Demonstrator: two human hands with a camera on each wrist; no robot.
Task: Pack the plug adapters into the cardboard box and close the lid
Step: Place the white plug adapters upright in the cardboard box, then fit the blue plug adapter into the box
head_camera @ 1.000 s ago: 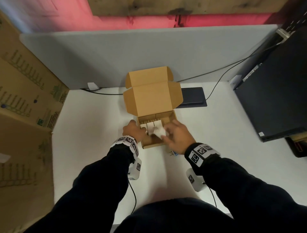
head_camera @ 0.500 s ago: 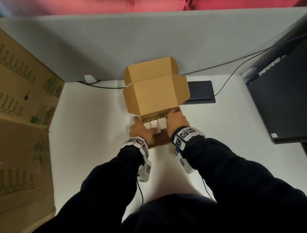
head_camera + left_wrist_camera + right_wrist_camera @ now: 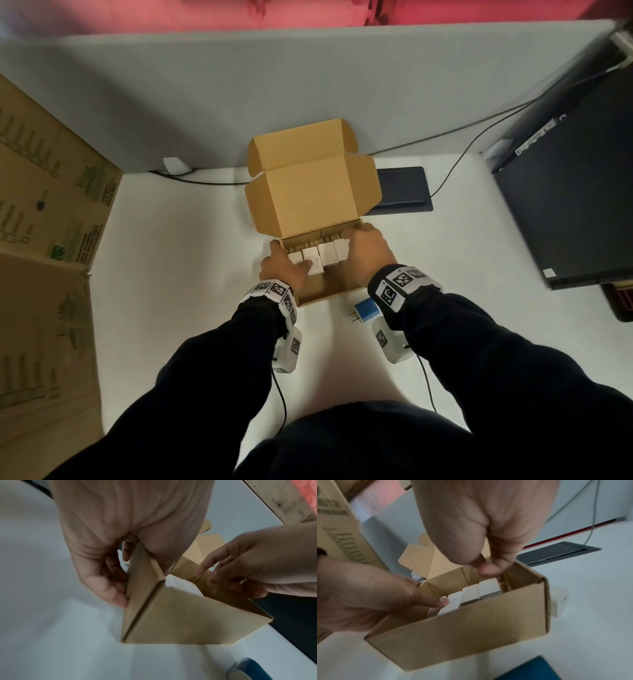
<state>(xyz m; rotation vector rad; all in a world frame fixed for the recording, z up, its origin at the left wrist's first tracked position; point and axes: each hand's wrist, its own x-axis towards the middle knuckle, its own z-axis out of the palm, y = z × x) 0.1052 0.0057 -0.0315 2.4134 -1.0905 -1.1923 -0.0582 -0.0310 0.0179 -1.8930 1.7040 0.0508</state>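
The cardboard box [image 3: 337,291] stands mid-table with its lid [image 3: 308,192] raised. A row of white plug adapters [image 3: 320,257] fills its far part. My left hand [image 3: 284,269] grips the box's left wall [image 3: 142,588], fingers outside and thumb inside against the leftmost adapter [image 3: 452,603]. My right hand [image 3: 366,245] reaches into the right side. Its curled thumb and fingertips [image 3: 488,570] pinch the far end of the rightmost white adapter [image 3: 488,586]. A blue plug adapter [image 3: 364,310] lies on the table before the box, under my right wrist.
A dark flat pad [image 3: 404,190] with a cable lies behind the box on the right. A black computer case [image 3: 565,212] lines the right edge and a large cardboard carton [image 3: 51,212] the left. A white block [image 3: 558,600] sits outside the box's right wall.
My right hand brought a white adapter from above the box's front down into the right end of the row. The left hand kept its hold on the left wall.
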